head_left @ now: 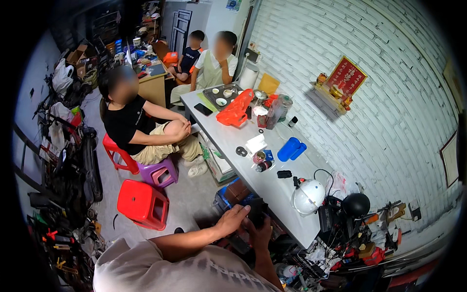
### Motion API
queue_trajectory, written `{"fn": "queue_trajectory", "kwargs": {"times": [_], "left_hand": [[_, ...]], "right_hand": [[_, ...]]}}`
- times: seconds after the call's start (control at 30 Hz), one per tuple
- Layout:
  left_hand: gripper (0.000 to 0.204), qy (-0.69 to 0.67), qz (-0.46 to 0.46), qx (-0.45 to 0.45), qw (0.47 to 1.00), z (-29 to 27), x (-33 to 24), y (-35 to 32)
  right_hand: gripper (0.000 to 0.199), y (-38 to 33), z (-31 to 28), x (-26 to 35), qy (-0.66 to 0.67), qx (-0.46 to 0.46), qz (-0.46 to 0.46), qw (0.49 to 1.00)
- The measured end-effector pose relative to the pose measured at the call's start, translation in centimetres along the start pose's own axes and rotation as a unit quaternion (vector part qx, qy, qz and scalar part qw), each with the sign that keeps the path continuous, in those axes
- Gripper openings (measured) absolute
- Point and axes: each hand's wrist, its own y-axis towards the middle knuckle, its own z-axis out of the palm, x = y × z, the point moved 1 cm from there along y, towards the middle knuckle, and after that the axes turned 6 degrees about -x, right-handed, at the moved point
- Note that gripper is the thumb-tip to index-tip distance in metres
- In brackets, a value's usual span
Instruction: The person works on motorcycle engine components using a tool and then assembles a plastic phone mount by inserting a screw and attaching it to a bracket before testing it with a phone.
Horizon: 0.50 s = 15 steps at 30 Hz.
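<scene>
Near the close edge of the grey table, both my hands are together on a small black object whose kind I cannot make out. My left hand presses on its near side with the fingers closed. From below, my right hand grips the same object, with part of its fingers hidden. On the tabletop just beyond are a small black block-like item, a dark bottle, an open tin and a white helmet.
Blue cylinders, an orange-red plastic bag and a dark tray stand farther along the table. One person sits on stools at left; two others sit beyond. A red stool is on the floor. Clutter lies at lower right.
</scene>
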Motion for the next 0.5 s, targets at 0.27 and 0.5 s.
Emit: {"fn": "queue_trajectory", "kwargs": {"times": [0.27, 0.5], "left_hand": [[0.059, -0.028, -0.029, -0.012, 0.999, -1.8, -2.3, -1.3], [0.056, 0.125, 0.088, -0.156, 0.976, -0.8, -1.6, -0.6]], "right_hand": [[0.064, 0.3, 1.9, -2.2, -0.001, 0.010, -0.068, 0.998], [0.067, 0.5, 2.1, -1.2, -0.169, -0.034, -0.200, 0.964]]}}
